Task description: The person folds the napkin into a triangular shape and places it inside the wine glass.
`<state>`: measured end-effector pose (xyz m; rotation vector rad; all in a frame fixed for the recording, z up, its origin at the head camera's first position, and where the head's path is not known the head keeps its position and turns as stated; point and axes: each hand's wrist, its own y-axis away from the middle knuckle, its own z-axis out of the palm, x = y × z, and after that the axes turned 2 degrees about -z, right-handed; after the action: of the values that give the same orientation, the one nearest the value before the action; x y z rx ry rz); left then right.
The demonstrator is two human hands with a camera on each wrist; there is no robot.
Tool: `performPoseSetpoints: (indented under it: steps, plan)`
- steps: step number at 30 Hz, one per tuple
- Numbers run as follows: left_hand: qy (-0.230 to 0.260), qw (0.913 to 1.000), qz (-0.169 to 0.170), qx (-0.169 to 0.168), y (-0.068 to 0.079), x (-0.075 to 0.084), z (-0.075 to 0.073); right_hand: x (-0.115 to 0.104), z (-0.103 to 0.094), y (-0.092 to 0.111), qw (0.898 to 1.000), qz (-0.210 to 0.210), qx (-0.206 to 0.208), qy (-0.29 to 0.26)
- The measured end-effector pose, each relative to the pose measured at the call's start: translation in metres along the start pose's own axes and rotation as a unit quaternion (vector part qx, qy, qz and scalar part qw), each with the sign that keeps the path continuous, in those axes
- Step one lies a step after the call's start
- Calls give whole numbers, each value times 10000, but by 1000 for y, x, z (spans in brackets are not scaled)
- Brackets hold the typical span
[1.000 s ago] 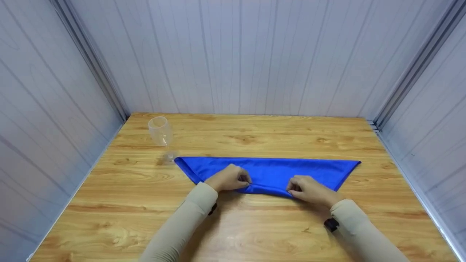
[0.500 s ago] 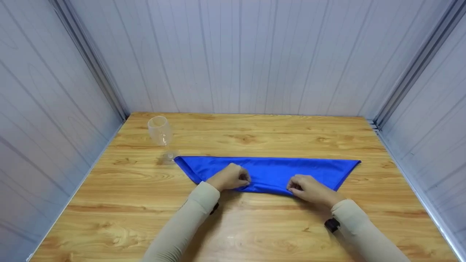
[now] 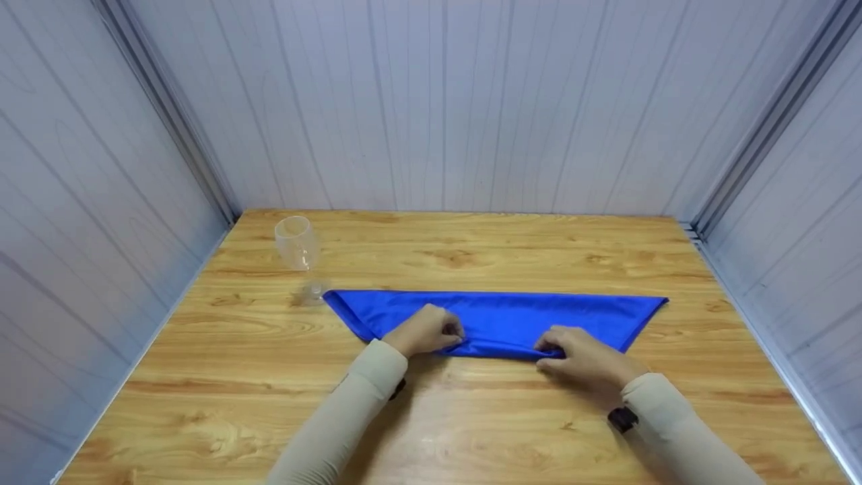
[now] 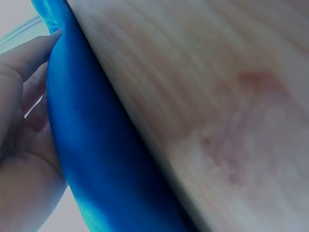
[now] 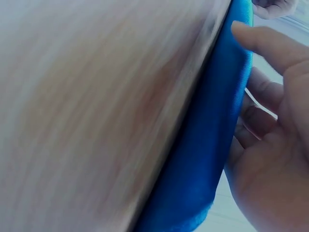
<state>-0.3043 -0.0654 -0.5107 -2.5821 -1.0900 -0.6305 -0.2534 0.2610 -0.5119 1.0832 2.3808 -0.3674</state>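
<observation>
A shiny blue cloth [image 3: 512,316] lies folded on the table as a wide strip with slanted ends, its longer edge at the back. Along its near edge runs a small rolled fold. My left hand [image 3: 424,329] pinches this fold left of the middle; in the left wrist view the thumb [image 4: 36,53] presses on the blue fabric. To the right, my right hand [image 3: 582,353] has its thumb in front of the fold and its fingers curled over from behind, with fabric between. The right wrist view shows that thumb [image 5: 260,41] against the cloth's front face.
A clear stemmed glass [image 3: 296,249] stands upright at the back left, its foot close to the cloth's left corner. The wood-grained table [image 3: 458,431] is bounded by pale panel walls [image 3: 438,108] at the back and both sides.
My right thumb and fingers have spread apart around the fold, and that hand has shifted slightly toward me and to the right. The left hand stays nearly in place.
</observation>
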Motion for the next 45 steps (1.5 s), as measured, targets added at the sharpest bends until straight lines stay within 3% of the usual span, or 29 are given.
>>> performPoseSetpoints:
  steps: [8,19,28,37,45]
  plan:
    - [37,9999,-137,-68,1,1,0,1,-3,-6,9980,-444,251,380]
    - [157,9999,-13,7,3,0,0,4,-5,-19,9994,109,295,138]
    - [318,9995,-29,-80,4,-1,-1,10,-1,-27,9958,-299,636,580]
    - [148,9998,16,-91,2,-1,0,10,0,-30,9971,-15,674,361]
    - [-66,9999,109,-45,5,2,0,10,1,-28,9971,-74,633,404]
